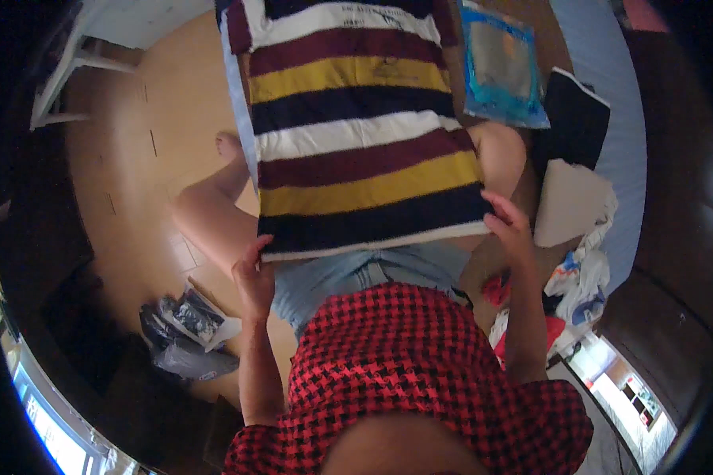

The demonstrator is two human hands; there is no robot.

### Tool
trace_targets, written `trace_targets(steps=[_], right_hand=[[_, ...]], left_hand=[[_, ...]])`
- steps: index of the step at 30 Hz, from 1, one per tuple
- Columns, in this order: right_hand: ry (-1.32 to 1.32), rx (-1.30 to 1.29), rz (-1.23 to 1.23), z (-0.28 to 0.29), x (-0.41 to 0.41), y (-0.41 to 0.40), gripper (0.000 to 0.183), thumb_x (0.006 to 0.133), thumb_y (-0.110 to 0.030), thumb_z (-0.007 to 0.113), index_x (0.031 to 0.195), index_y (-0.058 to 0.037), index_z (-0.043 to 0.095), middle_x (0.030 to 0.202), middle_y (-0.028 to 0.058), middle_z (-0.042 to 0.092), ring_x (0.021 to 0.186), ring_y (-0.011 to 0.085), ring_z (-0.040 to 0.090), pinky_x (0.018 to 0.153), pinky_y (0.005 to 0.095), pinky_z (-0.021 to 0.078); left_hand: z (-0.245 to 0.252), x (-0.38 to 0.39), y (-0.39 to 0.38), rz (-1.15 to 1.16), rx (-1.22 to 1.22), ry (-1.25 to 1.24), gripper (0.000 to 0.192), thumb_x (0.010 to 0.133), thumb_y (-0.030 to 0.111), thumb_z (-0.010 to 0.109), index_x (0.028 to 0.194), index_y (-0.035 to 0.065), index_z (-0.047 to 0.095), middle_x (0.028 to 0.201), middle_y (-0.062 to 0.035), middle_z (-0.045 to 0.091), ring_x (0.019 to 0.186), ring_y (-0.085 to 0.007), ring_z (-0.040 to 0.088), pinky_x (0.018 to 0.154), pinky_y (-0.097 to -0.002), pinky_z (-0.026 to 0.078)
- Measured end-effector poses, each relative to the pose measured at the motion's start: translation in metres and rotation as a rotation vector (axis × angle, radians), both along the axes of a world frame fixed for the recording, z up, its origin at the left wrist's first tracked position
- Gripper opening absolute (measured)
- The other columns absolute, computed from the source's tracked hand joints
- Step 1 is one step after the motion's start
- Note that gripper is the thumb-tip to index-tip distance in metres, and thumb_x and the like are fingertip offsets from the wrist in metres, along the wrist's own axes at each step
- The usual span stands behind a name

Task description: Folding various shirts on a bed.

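Note:
A striped short-sleeved shirt [362, 169] in navy, white, maroon and mustard lies spread out in front of me, its hem toward my lap. My left hand [256, 279] pinches the hem's left corner between thumb and fingers. At the opposite corner, my right hand [508, 222] grips the hem, holding the edge fairly straight. Dark printing shows on one white band. The shirt's upper end runs out of view at the top. Beneath it, a pale blue surface [242, 113] peeks out along the left side.
At the right, a clear blue-edged plastic bag [502, 65] holds something grey. Beside it lie folded black cloth [573, 122], beige cloth [573, 205] and crumpled white plastic [585, 285]. Plastic packaging [193, 332] rests on the wood floor [136, 196] at left. A white-legged piece of furniture [59, 83] stands upper left.

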State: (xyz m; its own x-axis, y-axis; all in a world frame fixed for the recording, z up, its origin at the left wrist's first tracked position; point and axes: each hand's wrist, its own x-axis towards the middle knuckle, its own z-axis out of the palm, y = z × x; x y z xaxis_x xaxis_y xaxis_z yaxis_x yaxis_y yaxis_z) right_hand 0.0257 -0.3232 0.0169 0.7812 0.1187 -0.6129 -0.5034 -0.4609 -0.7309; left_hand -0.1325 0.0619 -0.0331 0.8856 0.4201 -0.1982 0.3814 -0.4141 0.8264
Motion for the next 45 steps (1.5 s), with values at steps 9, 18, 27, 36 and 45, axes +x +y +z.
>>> trace_targets(steps=[9,18,27,36,45], right_hand=[[-0.319,0.484,-0.228,0.045,0.008,-0.005,0.030,0.066,-0.003,0.053,0.093,0.0060,0.059,0.086,0.0041,0.056,0.071,0.0057,0.048,0.063,0.0179,0.0351],[-0.075,-0.005,0.108,0.048,0.011,-0.004,0.018,0.068,-0.006,0.055,0.084,-0.0017,0.061,0.069,-0.0031,0.051,0.063,0.0040,0.044,0.060,0.0181,0.0345],[0.100,0.110,0.196,0.062,0.010,-0.015,0.016,0.066,-0.007,0.056,0.081,-0.0006,0.060,0.065,-0.0032,0.051,0.059,0.0035,0.044,0.056,0.0185,0.0343],[0.113,0.096,0.250,0.062,0.015,-0.011,0.015,0.069,-0.004,0.056,0.083,-0.0004,0.062,0.068,-0.0025,0.055,0.061,0.0038,0.047,0.057,0.0181,0.0375],[-0.035,0.181,0.198,0.054,0.014,-0.010,0.024,0.073,0.001,0.055,0.097,0.0007,0.058,0.076,-0.0011,0.056,0.066,0.0036,0.049,0.060,0.0185,0.0397]], left_hand=[[0.053,0.014,0.001,0.161,0.246,-0.260,0.020,0.064,-0.008,0.053,0.079,0.0047,0.056,0.090,-0.0117,0.059,0.088,-0.0247,0.056,0.079,-0.0315,0.043],[0.037,-0.001,0.006,-0.219,0.092,-0.213,0.025,0.061,-0.014,0.053,0.082,0.0006,0.054,0.083,-0.0142,0.057,0.079,-0.0281,0.058,0.070,-0.0307,0.046],[0.065,-0.009,0.015,-0.230,0.100,-0.080,0.022,0.061,-0.012,0.055,0.079,0.0003,0.054,0.074,-0.0120,0.054,0.071,-0.0278,0.056,0.063,-0.0330,0.045],[0.062,-0.020,0.019,-0.445,0.063,0.186,0.018,0.064,-0.007,0.056,0.080,0.0010,0.059,0.073,-0.0157,0.056,0.071,-0.0300,0.057,0.061,-0.0337,0.045],[0.074,-0.007,0.023,-0.404,-0.091,0.072,0.020,0.064,-0.006,0.062,0.083,0.0007,0.059,0.082,-0.0106,0.060,0.076,-0.0244,0.057,0.068,-0.0300,0.044]])
